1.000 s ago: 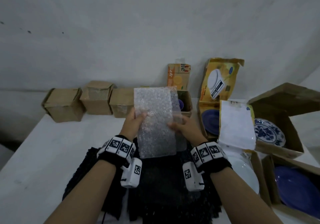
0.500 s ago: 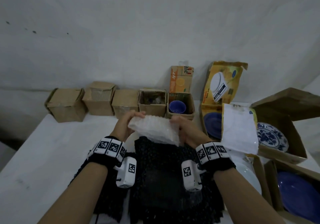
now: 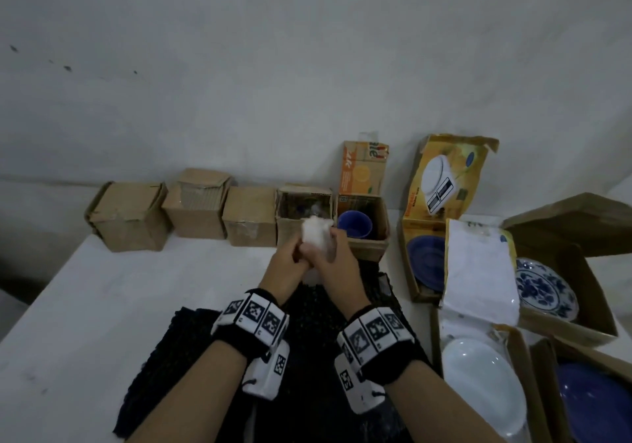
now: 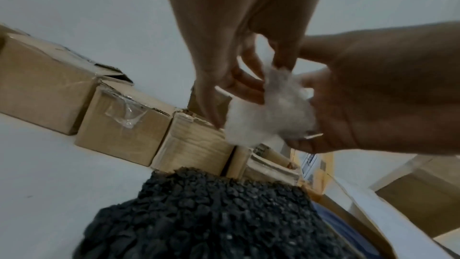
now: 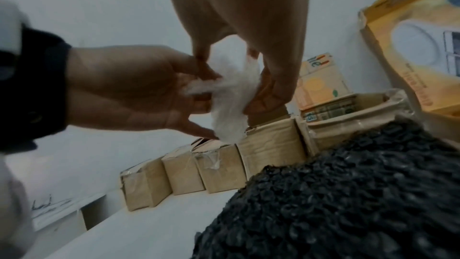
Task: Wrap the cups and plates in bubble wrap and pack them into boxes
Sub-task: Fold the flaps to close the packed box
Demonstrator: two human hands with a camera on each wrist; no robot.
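Both hands meet in front of me above the black bubble wrap stack (image 3: 307,357). They squeeze a small crumpled wad of clear bubble wrap (image 3: 316,237) between them. My left hand (image 3: 295,254) pinches the wad's left side, and its fingers (image 4: 224,90) curl onto the bubble wrap (image 4: 268,113). My right hand (image 3: 333,254) grips the right side, fingers (image 5: 273,88) round the wad (image 5: 231,94). Just behind the hands a blue cup (image 3: 354,225) stands in an open small box (image 3: 379,237). Whether anything is inside the wad is hidden.
A row of small cardboard boxes (image 3: 198,213) lines the wall at the back; one open box (image 3: 304,203) is behind the hands. On the right, open boxes hold a blue plate (image 3: 427,261), a patterned plate (image 3: 543,288), a white plate (image 3: 482,381) and another blue plate (image 3: 595,405).
The flat sheet of bubble wrap held upright a second ago has been folded down and crumpled into a small wad. Both hands have moved together and forward toward the boxes.
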